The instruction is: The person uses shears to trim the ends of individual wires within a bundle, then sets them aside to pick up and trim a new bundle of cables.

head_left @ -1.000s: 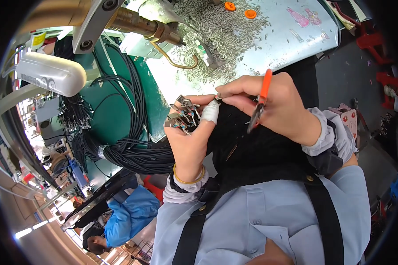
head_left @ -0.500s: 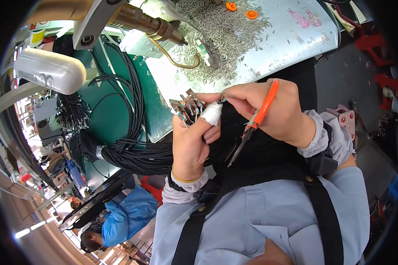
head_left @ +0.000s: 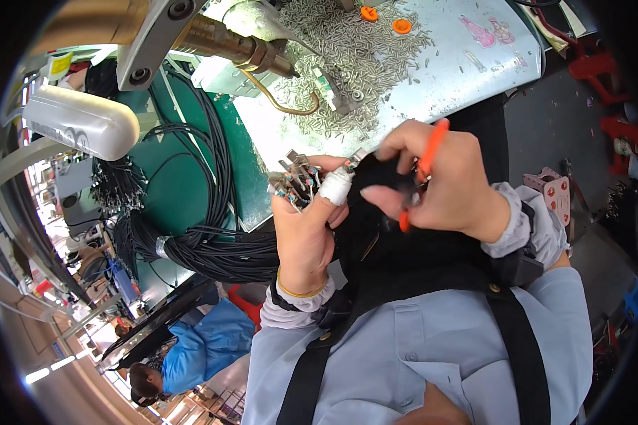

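My left hand (head_left: 301,237) is closed around a bunch of cable ends with small metal connectors (head_left: 298,173) and coloured wires, fanned out above the fist. White tape (head_left: 334,185) wraps its thumb. Between that thumb and the index finger, one metal connector (head_left: 354,160) sticks out toward the right. A short way to the right, my right hand (head_left: 450,180) holds orange-handled scissors (head_left: 432,145) in the palm; their blades are smeared by motion. Its thumb and index finger are spread apart, off the connector.
Many small metal pins (head_left: 361,64) lie heaped on the white worktop (head_left: 468,78), with two orange caps beside them. A machine head (head_left: 227,46) hangs over the upper left. Black cables (head_left: 213,248) coil on the green mat (head_left: 170,166). A person in blue (head_left: 209,336) sits at lower left.
My right hand has let go of the connector at my left thumb and drawn off to the right, its fingers opening. The scissors have swung round in it.
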`<act>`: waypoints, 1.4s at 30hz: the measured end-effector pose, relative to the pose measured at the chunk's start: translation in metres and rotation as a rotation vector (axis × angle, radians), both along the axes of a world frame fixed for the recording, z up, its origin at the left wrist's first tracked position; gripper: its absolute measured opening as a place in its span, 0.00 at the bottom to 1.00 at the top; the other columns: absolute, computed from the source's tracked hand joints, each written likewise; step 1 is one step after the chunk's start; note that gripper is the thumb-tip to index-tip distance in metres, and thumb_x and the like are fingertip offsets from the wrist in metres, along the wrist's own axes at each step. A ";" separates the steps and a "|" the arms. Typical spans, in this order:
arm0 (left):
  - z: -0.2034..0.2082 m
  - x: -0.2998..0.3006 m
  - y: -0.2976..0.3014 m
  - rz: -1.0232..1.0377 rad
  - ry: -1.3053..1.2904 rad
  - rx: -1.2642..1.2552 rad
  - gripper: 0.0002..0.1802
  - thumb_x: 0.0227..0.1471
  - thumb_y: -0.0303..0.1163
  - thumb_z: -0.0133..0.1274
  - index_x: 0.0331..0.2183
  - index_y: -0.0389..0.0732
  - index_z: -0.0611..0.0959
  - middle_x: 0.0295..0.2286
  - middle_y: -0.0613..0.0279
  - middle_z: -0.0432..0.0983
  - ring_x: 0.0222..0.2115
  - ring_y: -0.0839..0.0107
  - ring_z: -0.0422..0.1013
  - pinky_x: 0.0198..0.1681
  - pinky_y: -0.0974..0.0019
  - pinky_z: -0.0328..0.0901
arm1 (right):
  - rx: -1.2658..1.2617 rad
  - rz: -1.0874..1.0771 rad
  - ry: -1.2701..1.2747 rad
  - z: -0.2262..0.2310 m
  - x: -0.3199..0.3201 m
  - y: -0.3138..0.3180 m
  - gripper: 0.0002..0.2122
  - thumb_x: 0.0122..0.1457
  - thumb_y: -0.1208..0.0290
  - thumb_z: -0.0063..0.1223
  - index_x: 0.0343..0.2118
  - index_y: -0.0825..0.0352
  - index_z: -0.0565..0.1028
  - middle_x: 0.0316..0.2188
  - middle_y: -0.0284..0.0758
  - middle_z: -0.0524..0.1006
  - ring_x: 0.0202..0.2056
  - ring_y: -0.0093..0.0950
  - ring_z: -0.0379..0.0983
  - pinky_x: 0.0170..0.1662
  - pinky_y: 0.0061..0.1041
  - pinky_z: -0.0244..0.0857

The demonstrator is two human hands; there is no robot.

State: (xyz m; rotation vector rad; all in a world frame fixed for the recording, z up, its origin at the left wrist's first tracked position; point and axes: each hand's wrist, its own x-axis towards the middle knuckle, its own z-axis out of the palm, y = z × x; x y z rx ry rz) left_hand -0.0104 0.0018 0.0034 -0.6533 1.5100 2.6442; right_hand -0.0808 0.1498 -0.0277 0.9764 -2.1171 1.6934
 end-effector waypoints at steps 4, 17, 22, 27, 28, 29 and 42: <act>0.002 0.000 0.008 0.140 0.012 -0.241 0.10 0.41 0.18 0.52 0.31 0.32 0.74 0.22 0.67 0.67 0.16 0.86 0.57 0.16 0.81 0.51 | 0.544 0.192 -0.319 0.016 0.003 0.018 0.14 0.43 0.62 0.58 0.19 0.68 0.68 0.13 0.35 0.70 0.14 0.34 0.67 0.16 0.26 0.57; -0.004 -0.030 -0.012 0.036 -0.038 -0.116 0.06 0.43 0.20 0.50 0.30 0.33 0.74 0.19 0.68 0.65 0.13 0.85 0.54 0.14 0.80 0.48 | 0.312 0.221 -0.620 -0.002 0.000 0.005 0.15 0.50 0.66 0.53 0.16 0.70 0.65 0.08 0.35 0.65 0.10 0.29 0.62 0.15 0.24 0.56; -0.008 -0.060 -0.024 0.034 -0.028 -0.103 0.07 0.44 0.21 0.49 0.30 0.35 0.72 0.17 0.70 0.63 0.11 0.84 0.51 0.13 0.79 0.46 | 0.083 0.070 -0.693 0.004 -0.025 -0.014 0.12 0.52 0.67 0.50 0.20 0.71 0.66 0.09 0.31 0.65 0.11 0.20 0.61 0.15 0.19 0.55; -0.010 -0.072 -0.037 -0.020 -0.049 -0.054 0.07 0.44 0.22 0.50 0.30 0.36 0.71 0.16 0.70 0.62 0.10 0.84 0.50 0.12 0.79 0.45 | 0.150 0.051 -0.517 -0.009 -0.058 -0.036 0.09 0.53 0.69 0.47 0.24 0.71 0.67 0.11 0.30 0.66 0.11 0.18 0.61 0.15 0.18 0.54; -0.010 -0.073 -0.041 -0.020 -0.051 -0.055 0.07 0.44 0.22 0.50 0.30 0.36 0.71 0.16 0.70 0.62 0.10 0.84 0.50 0.12 0.79 0.45 | 0.149 0.051 -0.519 -0.009 -0.059 -0.038 0.09 0.53 0.69 0.47 0.24 0.71 0.67 0.11 0.30 0.66 0.11 0.18 0.61 0.15 0.18 0.54; -0.010 -0.074 -0.045 -0.046 -0.063 -0.043 0.07 0.44 0.22 0.50 0.30 0.36 0.71 0.16 0.69 0.62 0.10 0.84 0.50 0.12 0.79 0.45 | 0.105 0.067 -0.537 -0.009 -0.060 -0.039 0.09 0.53 0.70 0.47 0.24 0.71 0.67 0.11 0.31 0.66 0.11 0.17 0.61 0.15 0.18 0.54; -0.008 -0.074 -0.043 -0.059 -0.037 -0.075 0.07 0.43 0.21 0.49 0.29 0.35 0.70 0.16 0.67 0.63 0.11 0.84 0.51 0.12 0.80 0.45 | -0.036 0.118 -0.555 -0.008 -0.059 -0.040 0.08 0.53 0.71 0.47 0.25 0.71 0.67 0.11 0.29 0.64 0.12 0.16 0.60 0.16 0.18 0.53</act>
